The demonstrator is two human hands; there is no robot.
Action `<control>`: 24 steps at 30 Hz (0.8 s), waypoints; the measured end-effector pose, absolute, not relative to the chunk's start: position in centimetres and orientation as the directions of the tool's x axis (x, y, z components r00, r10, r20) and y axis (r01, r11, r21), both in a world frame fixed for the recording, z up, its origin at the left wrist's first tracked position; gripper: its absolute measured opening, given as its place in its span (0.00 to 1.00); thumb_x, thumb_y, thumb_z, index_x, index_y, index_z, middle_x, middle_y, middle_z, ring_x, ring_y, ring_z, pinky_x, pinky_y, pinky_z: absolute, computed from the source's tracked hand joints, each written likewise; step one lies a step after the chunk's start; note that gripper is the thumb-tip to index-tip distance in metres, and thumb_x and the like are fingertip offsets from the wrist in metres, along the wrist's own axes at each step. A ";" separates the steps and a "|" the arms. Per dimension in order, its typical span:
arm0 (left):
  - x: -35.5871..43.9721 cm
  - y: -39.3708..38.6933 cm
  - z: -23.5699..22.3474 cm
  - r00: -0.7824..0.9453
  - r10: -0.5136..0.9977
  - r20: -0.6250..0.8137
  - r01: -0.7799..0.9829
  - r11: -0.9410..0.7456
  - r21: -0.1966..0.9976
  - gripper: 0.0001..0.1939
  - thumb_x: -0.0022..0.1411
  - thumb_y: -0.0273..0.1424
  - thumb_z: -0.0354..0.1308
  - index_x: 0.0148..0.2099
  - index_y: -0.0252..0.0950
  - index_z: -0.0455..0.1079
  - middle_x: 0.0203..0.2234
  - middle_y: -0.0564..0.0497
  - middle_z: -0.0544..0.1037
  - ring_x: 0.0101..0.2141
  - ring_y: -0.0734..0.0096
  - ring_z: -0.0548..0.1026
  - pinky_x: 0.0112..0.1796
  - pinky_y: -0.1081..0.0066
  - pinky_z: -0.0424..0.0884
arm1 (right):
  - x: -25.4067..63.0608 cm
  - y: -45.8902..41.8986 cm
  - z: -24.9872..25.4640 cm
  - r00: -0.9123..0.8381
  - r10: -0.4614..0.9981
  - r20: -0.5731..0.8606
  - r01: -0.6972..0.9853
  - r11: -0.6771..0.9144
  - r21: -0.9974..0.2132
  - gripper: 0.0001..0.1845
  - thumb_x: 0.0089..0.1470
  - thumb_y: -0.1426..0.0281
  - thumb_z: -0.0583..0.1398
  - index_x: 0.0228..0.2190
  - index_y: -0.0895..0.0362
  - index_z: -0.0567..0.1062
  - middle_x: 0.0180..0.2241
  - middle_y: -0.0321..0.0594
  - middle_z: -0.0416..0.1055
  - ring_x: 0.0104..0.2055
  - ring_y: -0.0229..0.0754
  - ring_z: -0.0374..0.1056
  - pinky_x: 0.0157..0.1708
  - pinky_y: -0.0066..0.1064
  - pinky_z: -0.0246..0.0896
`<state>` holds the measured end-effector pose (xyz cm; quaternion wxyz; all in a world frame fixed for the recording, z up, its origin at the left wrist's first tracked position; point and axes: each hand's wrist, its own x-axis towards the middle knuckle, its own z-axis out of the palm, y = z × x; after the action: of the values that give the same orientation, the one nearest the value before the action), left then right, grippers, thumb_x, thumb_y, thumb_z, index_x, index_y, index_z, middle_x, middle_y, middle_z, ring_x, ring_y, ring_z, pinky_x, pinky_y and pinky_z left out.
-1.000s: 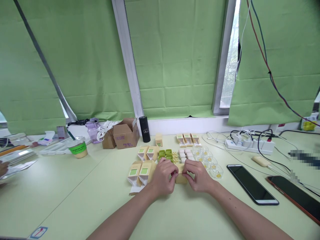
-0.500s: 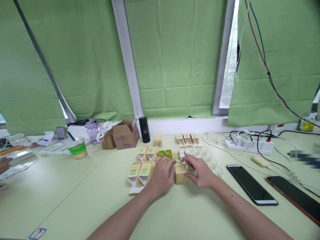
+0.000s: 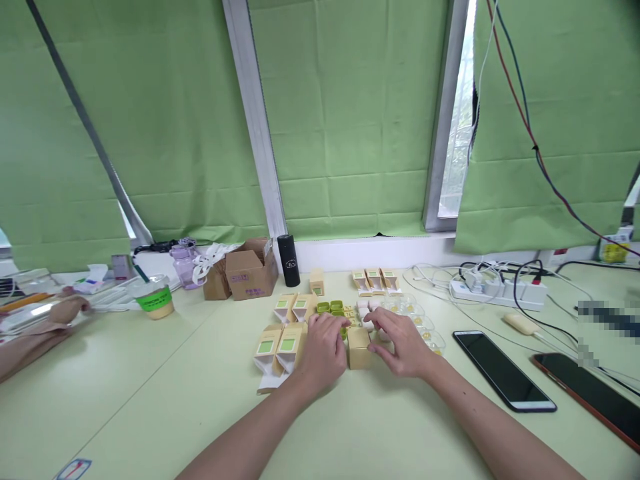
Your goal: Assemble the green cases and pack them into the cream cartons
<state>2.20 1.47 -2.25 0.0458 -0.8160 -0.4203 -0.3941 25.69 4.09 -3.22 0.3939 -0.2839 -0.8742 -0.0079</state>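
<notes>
The right edge cuts off the lower-right phone [image 3: 595,397], the left grip [image 3: 327,350] partly hides the central green tubs [image 3: 337,305], and the black flask [image 3: 288,260] bears illegible print.

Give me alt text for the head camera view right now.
A person's left hand and right hand flank a small tan box on a pale table. Open cartons sit at left, two phones lie at right, green blinds hang behind.
</notes>
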 end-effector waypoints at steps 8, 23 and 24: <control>2.2 1.6 -2.6 0.356 0.653 0.669 0.713 -0.653 0.257 0.18 0.58 0.17 0.51 0.46 0.39 0.70 0.37 0.48 0.80 0.40 0.57 0.76 0.47 0.55 0.64 | 25.6 3.9 -2.9 -0.535 0.486 0.691 0.522 0.833 -0.181 0.23 0.53 0.74 0.62 0.51 0.54 0.68 0.44 0.46 0.72 0.45 0.54 0.68 0.43 0.42 0.62; 2.9 0.4 -2.0 0.363 0.614 0.701 0.695 -0.679 0.236 0.09 0.65 0.23 0.53 0.46 0.39 0.70 0.38 0.46 0.79 0.41 0.55 0.73 0.48 0.52 0.64 | 25.1 4.8 -3.7 -0.472 0.423 0.773 0.627 0.778 -0.043 0.19 0.54 0.82 0.57 0.46 0.55 0.70 0.37 0.42 0.73 0.39 0.49 0.67 0.51 0.46 0.58; 3.0 0.3 -1.7 0.367 0.626 0.688 0.704 -0.671 0.235 0.11 0.66 0.25 0.55 0.49 0.40 0.70 0.42 0.45 0.80 0.45 0.53 0.73 0.50 0.50 0.63 | 25.1 4.9 -3.8 -0.461 0.423 0.780 0.635 0.771 -0.043 0.17 0.55 0.81 0.56 0.45 0.55 0.70 0.36 0.42 0.73 0.38 0.49 0.66 0.49 0.45 0.58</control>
<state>3.01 0.28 -1.74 0.0494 -0.8254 -0.4028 -0.3926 25.08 4.90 -3.78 0.4144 -0.3131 -0.8450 -0.1278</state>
